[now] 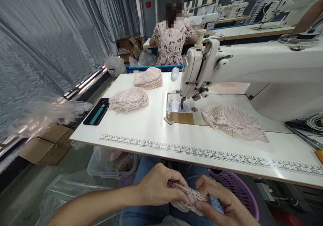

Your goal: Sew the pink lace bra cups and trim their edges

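Observation:
Above my lap, in front of the table edge, a pale pink lace piece [188, 197] is bunched between both hands. My left hand [161, 185] pinches it between thumb and fingers. My right hand [217, 199] grips its other end, fingers closed on the lace. On the sewing machine bed to the right lies a similar lace piece [233, 121], spread flat. Two stacks of lace pieces, a nearer lace stack [129, 99] and a farther lace stack [148, 77], rest on the left part of the table.
The white sewing machine [202, 67] stands on the white table [141, 128], which has a printed ruler along its front. A phone [96, 111] lies at the left edge, scissors [302, 136] at the right. Below are a purple basket [242, 192] and a clear bin [113, 167]. A person [173, 37] sits ahead.

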The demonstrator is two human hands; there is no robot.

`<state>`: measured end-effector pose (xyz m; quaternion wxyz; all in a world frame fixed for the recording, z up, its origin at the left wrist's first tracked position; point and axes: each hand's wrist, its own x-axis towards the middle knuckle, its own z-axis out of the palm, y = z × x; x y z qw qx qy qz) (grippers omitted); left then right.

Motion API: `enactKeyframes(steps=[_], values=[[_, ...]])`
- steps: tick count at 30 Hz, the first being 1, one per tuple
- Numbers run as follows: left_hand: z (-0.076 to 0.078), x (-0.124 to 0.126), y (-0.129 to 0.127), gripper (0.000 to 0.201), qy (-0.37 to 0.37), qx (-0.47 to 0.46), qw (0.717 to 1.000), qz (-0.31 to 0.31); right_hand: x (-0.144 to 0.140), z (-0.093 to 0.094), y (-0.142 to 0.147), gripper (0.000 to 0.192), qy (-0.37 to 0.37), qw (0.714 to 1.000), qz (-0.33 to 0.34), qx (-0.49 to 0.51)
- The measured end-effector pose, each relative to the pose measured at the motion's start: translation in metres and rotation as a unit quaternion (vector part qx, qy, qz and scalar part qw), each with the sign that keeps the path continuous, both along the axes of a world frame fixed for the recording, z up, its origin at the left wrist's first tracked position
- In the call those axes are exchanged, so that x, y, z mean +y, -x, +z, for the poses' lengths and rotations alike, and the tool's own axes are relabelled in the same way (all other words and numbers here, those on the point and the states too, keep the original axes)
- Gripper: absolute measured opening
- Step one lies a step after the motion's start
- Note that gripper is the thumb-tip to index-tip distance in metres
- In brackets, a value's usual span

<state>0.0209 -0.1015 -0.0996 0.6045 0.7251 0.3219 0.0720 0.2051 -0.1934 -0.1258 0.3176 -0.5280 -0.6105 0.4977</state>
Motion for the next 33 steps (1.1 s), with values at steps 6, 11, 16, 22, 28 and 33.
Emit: enactKeyframes(steps=[6,11,16,22,28,33], values=[[0.002,0.004,-0.002,0.019,0.047,-0.008,0.999,0.008,0.001,0.006,0.004,0.028,0.074,0.997,0.000,0.017],[0.005,0.007,-0.004,0.019,0.144,0.011,0.988,0.046,0.002,0.003,-0.003,0.015,0.068,0.997,-0.020,0.034],[0.001,0.008,-0.004,0.024,0.258,-0.003,0.961,0.097,0.005,0.004,-0.014,0.012,0.106,0.988,0.019,0.106],[-0.004,0.010,-0.003,0.030,0.297,-0.061,0.945,0.126,0.000,0.015,-0.022,0.010,0.104,0.989,0.034,0.098],[-0.003,0.012,-0.007,0.029,0.318,-0.087,0.938,0.105,-0.005,0.020,-0.026,0.011,0.108,0.989,0.041,0.096],[0.000,0.012,-0.008,0.029,0.315,-0.087,0.941,0.089,-0.008,0.014,-0.027,0.020,0.113,0.985,0.047,0.124]])
